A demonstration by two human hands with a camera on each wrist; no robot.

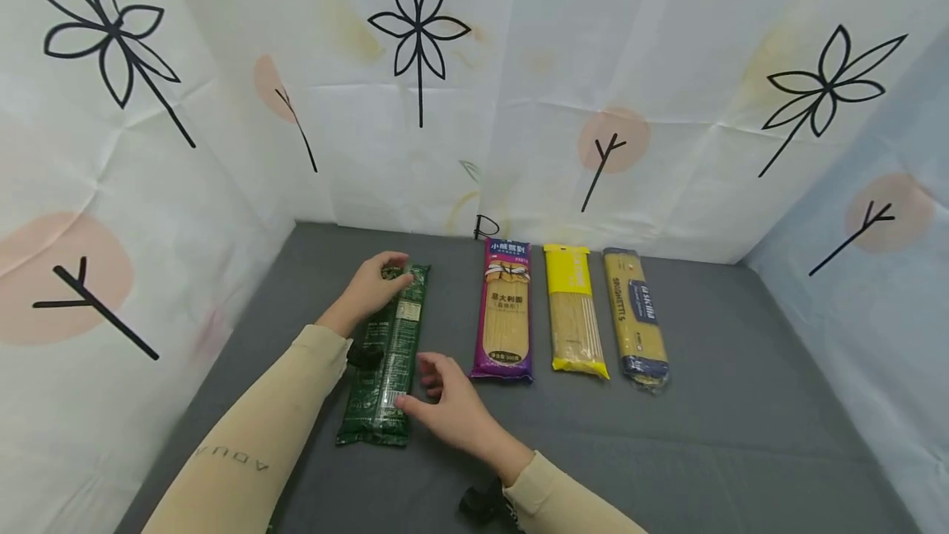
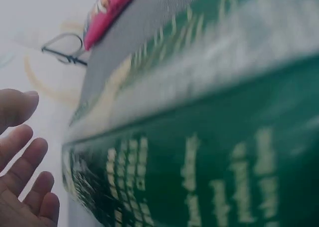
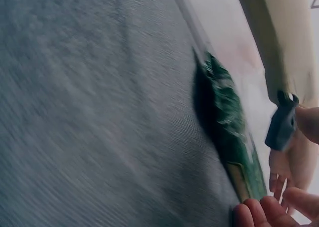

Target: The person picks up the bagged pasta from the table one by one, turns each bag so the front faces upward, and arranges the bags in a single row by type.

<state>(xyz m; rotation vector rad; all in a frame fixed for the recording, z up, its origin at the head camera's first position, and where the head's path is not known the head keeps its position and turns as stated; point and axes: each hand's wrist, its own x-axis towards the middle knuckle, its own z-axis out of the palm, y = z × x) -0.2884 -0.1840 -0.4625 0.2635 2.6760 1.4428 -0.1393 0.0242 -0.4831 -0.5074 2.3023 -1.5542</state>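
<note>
A dark green packet (image 1: 381, 386), its printed back and pale seam facing up, lies on the grey cloth at the left. Over its far end is my left hand (image 1: 371, 291), fingers spread and relaxed. The left wrist view has the green packet (image 2: 199, 132) filling most of the picture, with the fingers (image 2: 27, 157) off to one side. My right hand (image 1: 455, 410) hovers at the packet's near right side, thumb and fingers parted, holding nothing. From the right wrist, the packet (image 3: 229, 107) appears edge-on beyond the fingertips.
To the right stand in a row a purple pasta packet (image 1: 507, 311), a yellow pasta packet (image 1: 574, 311) and a blue-labelled spaghetti packet (image 1: 638, 316). White patterned cloth walls (image 1: 534, 105) enclose the grey tabletop (image 1: 697, 452) at the back and sides.
</note>
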